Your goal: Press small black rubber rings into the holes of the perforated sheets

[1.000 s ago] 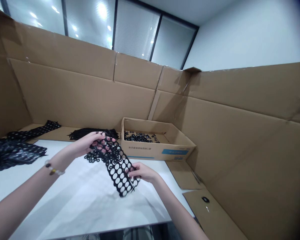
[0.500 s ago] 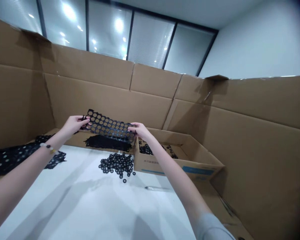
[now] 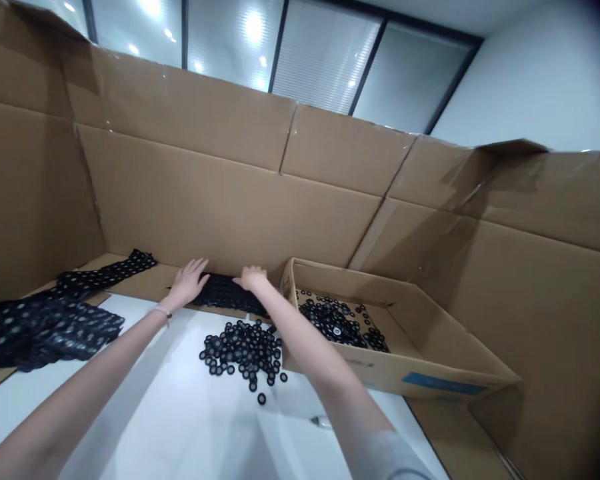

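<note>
Since the earlier frame, the punched black rubber sheet (image 3: 225, 293) has come down from mid-air to the far cardboard ledge (image 3: 145, 280). My left hand (image 3: 189, 283) and right hand (image 3: 250, 278) lie on it, left fingers splayed, right ones closer together, neither pinching; they seem placed to keep it flat. Loose black rings (image 3: 243, 353) sit heaped on the white table (image 3: 40, 393) nearer me, more lie in the open carton (image 3: 395, 380) to the right, and stacked sheets (image 3: 45, 327) are off left.
</note>
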A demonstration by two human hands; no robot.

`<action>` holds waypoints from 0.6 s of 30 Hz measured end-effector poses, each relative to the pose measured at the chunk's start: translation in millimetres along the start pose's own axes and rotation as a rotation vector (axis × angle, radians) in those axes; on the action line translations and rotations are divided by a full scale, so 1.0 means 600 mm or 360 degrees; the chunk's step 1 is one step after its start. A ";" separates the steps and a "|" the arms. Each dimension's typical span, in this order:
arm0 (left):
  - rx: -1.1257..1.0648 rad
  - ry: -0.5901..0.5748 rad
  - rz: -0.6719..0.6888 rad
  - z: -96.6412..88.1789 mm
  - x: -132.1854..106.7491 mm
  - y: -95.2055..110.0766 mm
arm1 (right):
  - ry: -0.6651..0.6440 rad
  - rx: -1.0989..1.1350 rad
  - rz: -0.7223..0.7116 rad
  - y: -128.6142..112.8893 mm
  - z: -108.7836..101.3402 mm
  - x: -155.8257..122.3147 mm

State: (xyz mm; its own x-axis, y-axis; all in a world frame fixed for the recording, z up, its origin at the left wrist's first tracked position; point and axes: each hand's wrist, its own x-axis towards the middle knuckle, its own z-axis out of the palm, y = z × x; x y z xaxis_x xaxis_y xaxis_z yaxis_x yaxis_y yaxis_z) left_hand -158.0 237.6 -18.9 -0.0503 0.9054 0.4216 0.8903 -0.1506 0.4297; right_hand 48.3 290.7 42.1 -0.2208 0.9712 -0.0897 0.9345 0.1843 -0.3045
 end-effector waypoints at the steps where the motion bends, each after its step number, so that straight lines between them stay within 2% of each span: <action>1: 0.0038 -0.0049 0.0053 0.022 -0.002 0.008 | 0.0017 -0.0022 -0.0061 -0.009 0.027 -0.007; 4: 0.0141 -0.0139 0.0098 0.075 -0.010 0.025 | 0.0034 -0.0052 -0.0131 -0.018 0.100 -0.035; 6: 0.0193 -0.0152 0.0095 0.090 -0.015 0.027 | 0.0088 -0.0053 -0.0160 -0.011 0.128 -0.051; 8: 0.0223 -0.0168 0.0096 0.088 -0.017 0.027 | 0.0115 -0.0042 -0.0165 0.000 0.132 -0.061; 12: 0.0223 -0.0141 0.0117 0.065 -0.047 0.043 | 0.0201 0.0004 -0.0077 0.033 0.107 -0.102; 15: 0.0166 -0.0129 0.0111 0.067 -0.107 0.071 | 0.0345 0.0059 0.0017 0.071 0.110 -0.169; 18: 0.0077 -0.0229 0.0049 0.087 -0.172 0.100 | 0.0428 0.0157 0.0124 0.098 0.141 -0.240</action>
State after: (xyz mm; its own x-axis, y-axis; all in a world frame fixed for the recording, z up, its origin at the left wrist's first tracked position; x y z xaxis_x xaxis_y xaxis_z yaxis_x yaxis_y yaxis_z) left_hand -76.0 156.0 -78.4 0.0396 0.9487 0.3137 0.9113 -0.1631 0.3782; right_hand 111.6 149.1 -43.3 -0.0554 0.9895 0.1339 0.9111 0.1049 -0.3987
